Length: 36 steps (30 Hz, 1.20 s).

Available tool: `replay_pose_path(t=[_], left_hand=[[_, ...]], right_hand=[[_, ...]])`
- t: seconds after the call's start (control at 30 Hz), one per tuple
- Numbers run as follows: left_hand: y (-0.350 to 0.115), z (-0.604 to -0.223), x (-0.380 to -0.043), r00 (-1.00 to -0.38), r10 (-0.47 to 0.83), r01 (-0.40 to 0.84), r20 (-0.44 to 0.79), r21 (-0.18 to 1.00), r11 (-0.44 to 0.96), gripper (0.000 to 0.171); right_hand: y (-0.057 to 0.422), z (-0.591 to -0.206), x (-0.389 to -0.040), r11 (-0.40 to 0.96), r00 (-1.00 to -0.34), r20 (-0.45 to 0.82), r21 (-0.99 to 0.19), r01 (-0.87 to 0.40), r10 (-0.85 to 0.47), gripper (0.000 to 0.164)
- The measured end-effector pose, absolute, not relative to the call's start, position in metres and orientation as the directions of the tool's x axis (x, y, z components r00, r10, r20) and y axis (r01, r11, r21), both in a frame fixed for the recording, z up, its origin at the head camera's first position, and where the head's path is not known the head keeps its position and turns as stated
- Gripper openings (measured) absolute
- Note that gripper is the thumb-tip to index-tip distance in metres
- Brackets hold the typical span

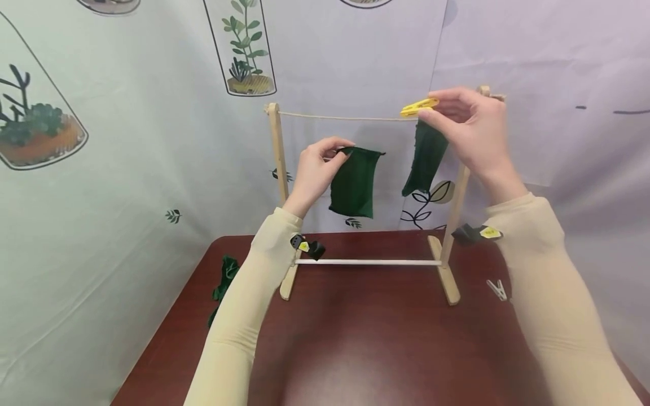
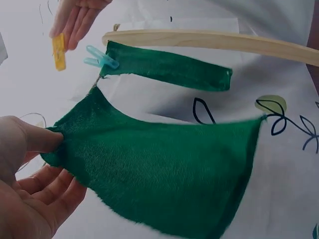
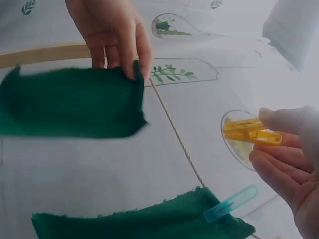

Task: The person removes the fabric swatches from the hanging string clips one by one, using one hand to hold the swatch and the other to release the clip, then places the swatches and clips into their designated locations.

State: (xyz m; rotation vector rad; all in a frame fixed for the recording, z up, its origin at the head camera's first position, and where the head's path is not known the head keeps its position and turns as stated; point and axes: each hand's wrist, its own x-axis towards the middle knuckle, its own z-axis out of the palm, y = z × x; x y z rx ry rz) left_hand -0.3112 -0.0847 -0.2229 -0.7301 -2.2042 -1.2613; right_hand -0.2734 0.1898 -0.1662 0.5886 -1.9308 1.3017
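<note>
My left hand (image 1: 321,172) pinches the top left corner of a dark green cloth (image 1: 355,183), which hangs below the level of the cord (image 1: 345,118). In the left wrist view the held cloth (image 2: 164,169) spreads out from the thumb and fingers. Higher up and to the right, my right hand (image 1: 472,127) pinches a yellow clothespin (image 1: 418,106) close to the cord. A second green cloth (image 1: 426,158) hangs from the cord's right part, with a light blue clothespin (image 3: 231,204) clamped on its edge in the right wrist view.
The cord runs between two wooden posts (image 1: 277,146) joined low down by a white rod (image 1: 368,262). A white clothespin (image 1: 497,290) lies on the dark red table (image 1: 376,349) at right. More green cloth (image 1: 225,276) lies at the table's left edge, partly behind my left sleeve.
</note>
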Motion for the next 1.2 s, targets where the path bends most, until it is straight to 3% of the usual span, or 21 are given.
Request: replay_pose_path(t=[0.2,0.53,1.2], left_hand=[[-0.103,-0.232,-0.298,-0.757,0.226,0.641,0.613,0.627,0.443,0.024],[-0.134,-0.249,-0.281,-0.783,0.223,0.608,0.581,0.64,0.47,0.025],[-0.201,-0.274,-0.249,-0.876,0.034,0.432,0.481,0.753,0.497,0.03]], right_hand=[[0.2,-0.175,-0.265,0.368,-0.688,0.724,-0.651,-0.664,0.041,0.035],[0.22,-0.191,-0.256,0.363,-0.712,0.7,-0.678,-0.64,0.053,0.04],[0.267,-0.233,-0.243,0.441,-0.837,0.534,-0.783,-0.439,0.115,0.045]])
